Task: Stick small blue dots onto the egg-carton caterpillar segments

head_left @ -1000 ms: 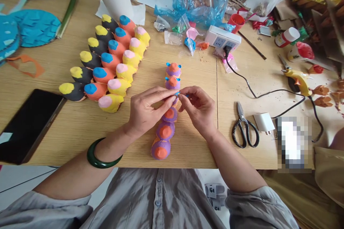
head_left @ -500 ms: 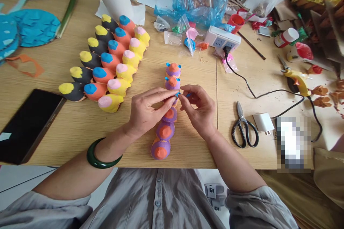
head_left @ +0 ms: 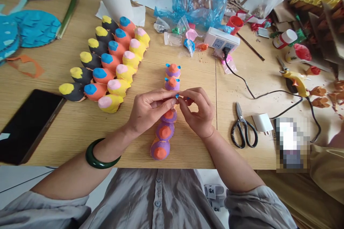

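A single row of purple egg-carton cups with orange clay tops (head_left: 164, 131) runs away from me on the table. The two farthest cups carry small blue bits (head_left: 167, 79) on either side of their tops. Over the middle of this row, my left hand (head_left: 147, 109) and my right hand (head_left: 199, 109) meet fingertip to fingertip. Both pinch a tiny piece of blue clay (head_left: 177, 96). More blue shows beneath the curled fingers of my right hand. The hands partly hide the cup below them, so I cannot tell whether the clay touches it.
Rows of black, orange and yellow cups (head_left: 107, 61) lie to the left, beside a dark phone (head_left: 29, 125). On the right are scissors (head_left: 243, 125), a white charger (head_left: 262, 123), a yellow glue gun (head_left: 297, 80) and a power strip (head_left: 222, 39) with its cable. A blue plastic bag (head_left: 199, 5) sits behind.
Both hands stay over the same cup. My fingertips have shifted slightly around the blue clay, and the right hand has tilted a little.
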Demonstrator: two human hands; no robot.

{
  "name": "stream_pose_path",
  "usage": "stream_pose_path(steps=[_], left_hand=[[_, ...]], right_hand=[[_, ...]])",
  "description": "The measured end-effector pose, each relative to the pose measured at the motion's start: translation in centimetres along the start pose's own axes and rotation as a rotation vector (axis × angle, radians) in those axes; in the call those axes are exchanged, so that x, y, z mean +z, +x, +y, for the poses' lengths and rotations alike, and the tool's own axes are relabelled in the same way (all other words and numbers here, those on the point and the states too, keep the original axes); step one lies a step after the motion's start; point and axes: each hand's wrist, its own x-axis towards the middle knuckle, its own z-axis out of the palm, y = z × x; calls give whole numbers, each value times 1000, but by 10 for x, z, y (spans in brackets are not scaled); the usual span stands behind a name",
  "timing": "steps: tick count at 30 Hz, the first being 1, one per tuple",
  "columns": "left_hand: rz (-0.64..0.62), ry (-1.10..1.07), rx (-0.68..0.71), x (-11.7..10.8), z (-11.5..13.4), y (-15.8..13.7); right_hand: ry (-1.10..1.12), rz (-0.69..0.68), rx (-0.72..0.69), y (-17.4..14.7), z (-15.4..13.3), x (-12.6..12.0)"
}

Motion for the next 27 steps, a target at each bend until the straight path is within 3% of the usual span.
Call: stream_pose_path(steps=[4, 13, 20, 27], left_hand=[[9, -8, -9, 1, 0, 0], [25, -7, -40, 0, 0, 0], [-18, 51, 35, -2, -1, 1], [-28, 74, 42, -4, -2, 0]], right_hand=[[26, -16, 38, 0, -1, -1], [-49, -18, -85, -2, 6, -2], [34, -16, -19, 1, -1, -4], [-60, -65, 35, -3, 5, -5]])
